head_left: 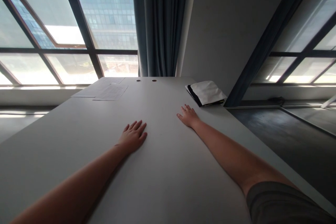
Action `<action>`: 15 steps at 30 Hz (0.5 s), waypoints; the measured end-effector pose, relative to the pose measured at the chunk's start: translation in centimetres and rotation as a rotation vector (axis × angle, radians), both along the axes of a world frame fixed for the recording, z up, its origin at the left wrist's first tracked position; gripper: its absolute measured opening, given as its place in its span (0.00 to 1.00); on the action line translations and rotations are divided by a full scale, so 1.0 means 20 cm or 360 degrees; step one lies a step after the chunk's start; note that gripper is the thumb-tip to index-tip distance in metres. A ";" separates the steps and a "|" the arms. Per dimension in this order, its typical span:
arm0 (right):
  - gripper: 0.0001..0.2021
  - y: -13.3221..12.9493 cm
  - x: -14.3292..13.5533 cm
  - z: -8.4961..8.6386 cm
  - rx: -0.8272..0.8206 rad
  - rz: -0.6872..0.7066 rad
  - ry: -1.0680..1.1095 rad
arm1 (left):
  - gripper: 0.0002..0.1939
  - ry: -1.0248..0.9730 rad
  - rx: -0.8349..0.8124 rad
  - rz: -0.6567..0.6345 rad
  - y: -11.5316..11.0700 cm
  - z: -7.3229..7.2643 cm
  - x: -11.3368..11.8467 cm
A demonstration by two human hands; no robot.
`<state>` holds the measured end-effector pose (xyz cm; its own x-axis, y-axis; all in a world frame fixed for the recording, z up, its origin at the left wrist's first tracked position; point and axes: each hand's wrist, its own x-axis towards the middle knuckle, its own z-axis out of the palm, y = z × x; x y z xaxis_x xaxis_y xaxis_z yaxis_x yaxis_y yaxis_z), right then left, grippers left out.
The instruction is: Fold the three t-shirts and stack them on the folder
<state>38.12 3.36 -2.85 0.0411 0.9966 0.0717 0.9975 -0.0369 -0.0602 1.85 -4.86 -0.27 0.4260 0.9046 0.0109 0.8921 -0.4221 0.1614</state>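
Note:
My left hand point(132, 135) lies palm down on the white table point(162, 168), its fingers spread and nothing in it. Farther forward and to the right, my right hand point(188, 115) also rests flat on the tabletop with fingers apart. Just beyond the right hand, near the table's right edge, is a folded white and black bundle point(208, 92), which looks like cloth or a soft bag. The right hand is close to this bundle but does not touch it.
Thin printed paper sheets point(110, 91) lie at the table's far left. Two round holes point(154, 81) sit near the far edge. Behind the table hang dark blue curtains point(160, 24) beside large windows point(110, 17). Grey floor point(288, 140) shows to the right.

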 end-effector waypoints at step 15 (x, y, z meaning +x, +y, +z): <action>0.37 -0.12 -0.21 0.01 -0.0155 -0.0022 0.0031 | 0.41 0.0129 -0.0064 0.0171 0.03 -0.03 0.52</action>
